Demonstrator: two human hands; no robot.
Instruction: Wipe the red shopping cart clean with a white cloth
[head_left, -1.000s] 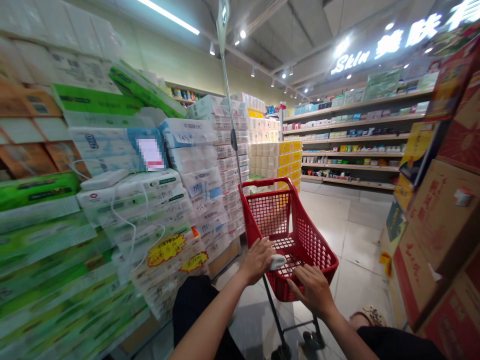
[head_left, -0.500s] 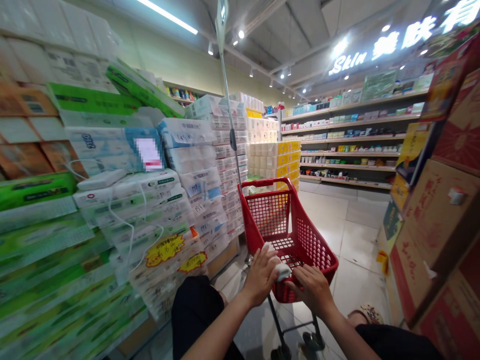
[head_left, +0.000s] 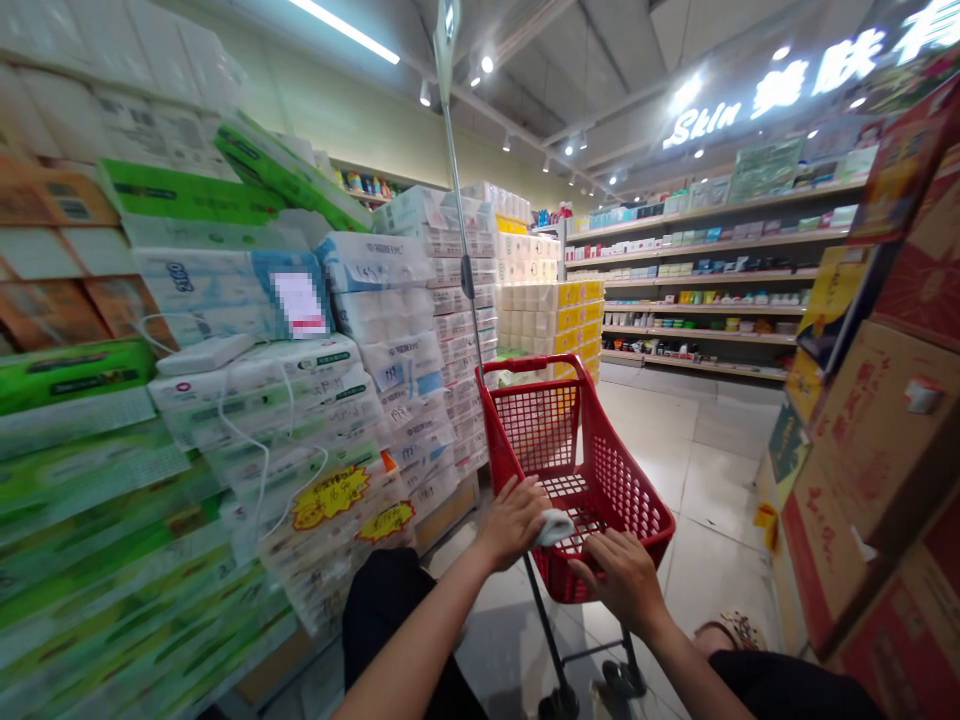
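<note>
A red shopping cart (head_left: 628, 480) with a perforated basket stands right in front of me. My left hand (head_left: 513, 518) is on the near left part of its rim, with a crumpled white cloth (head_left: 555, 527) under the fingers, sticking out to the right. My right hand (head_left: 616, 568) grips the near edge of the basket, fingers curled over the rim and thumb on the outer side. The basket floor shows no goods. A tall metal pole (head_left: 461, 215) rises at the cart's left side.
Stacked tissue packs (head_left: 397, 380) line the left, with yellow price tags (head_left: 330, 497) and a white cable (head_left: 264, 470). Cardboard boxes (head_left: 855, 430) are piled on the right. Product shelves (head_left: 690, 275) stand at the back beyond the tiled floor (head_left: 720, 480). My legs flank the cart.
My left hand has slid left along the rim with the white cloth. My right hand stays at the near edge, and the cart is in nearly the same place.
</note>
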